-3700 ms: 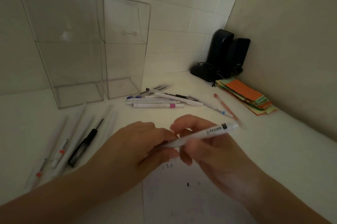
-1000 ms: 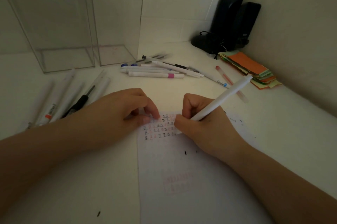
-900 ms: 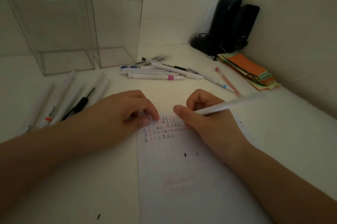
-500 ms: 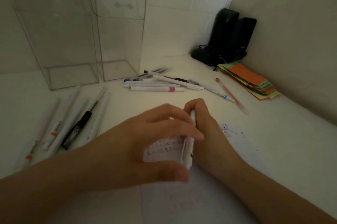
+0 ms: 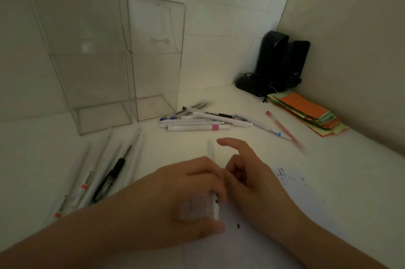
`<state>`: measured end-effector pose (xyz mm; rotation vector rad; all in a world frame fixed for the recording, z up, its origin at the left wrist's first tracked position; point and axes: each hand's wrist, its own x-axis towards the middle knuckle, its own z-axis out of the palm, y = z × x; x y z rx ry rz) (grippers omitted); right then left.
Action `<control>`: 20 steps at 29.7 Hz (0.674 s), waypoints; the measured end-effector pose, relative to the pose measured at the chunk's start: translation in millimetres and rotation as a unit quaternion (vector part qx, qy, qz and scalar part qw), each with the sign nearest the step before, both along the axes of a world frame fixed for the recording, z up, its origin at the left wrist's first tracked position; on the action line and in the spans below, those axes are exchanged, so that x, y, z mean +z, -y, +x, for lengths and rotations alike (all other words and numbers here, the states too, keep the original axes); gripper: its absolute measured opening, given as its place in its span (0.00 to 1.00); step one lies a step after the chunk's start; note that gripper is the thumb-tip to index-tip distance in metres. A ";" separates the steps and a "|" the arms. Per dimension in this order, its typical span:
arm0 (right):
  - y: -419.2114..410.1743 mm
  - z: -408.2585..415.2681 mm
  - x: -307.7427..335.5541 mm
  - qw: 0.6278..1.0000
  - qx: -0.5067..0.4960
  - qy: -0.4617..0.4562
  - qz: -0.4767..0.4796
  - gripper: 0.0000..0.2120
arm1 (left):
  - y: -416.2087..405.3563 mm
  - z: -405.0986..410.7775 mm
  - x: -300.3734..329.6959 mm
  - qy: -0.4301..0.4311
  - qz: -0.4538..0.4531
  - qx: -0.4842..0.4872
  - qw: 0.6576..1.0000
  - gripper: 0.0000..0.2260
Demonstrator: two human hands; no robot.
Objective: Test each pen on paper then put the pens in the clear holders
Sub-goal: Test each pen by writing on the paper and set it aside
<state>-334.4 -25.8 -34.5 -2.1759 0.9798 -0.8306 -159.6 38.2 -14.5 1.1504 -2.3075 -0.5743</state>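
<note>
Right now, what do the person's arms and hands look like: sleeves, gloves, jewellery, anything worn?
Both forearms are bare as far as the frame shows, with no sleeve edge in view. The left hand and right hand are ungloved. No ring, watch or bracelet shows on either wrist or finger, though the dim light and motion blur could hide small details.
</note>
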 end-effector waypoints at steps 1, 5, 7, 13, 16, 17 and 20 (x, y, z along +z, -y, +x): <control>-0.6 0.1 2.1 1.000 -0.024 0.008 -0.005 0.19 | 2.7 7.1 -3.9 0.011 -0.038 0.022 0.999 0.12; 1.2 -2.6 2.3 0.996 -0.089 0.011 -0.006 0.13 | 11.5 33.9 -14.4 0.102 -0.094 0.111 0.984 0.11; 3.3 -4.2 3.0 0.996 -0.094 0.001 0.013 0.11 | 11.2 39.3 -14.1 0.131 -0.095 0.116 0.980 0.15; 12.0 -9.4 4.8 0.991 -0.113 0.006 0.067 0.09 | 5.0 44.3 0.6 0.165 -0.082 0.227 0.956 0.26; 12.1 -9.8 6.5 0.989 -0.117 0.022 0.087 0.09 | 9.5 38.5 5.0 0.188 -0.041 0.259 0.947 0.11; 12.8 -10.2 7.4 0.987 -0.125 0.031 0.093 0.09 | 12.6 35.0 6.2 0.183 -0.035 0.257 0.948 0.07; 14.4 -11.8 8.5 0.984 -0.133 0.053 0.103 0.08 | 32.7 28.0 1.1 0.177 -0.071 0.224 0.956 0.05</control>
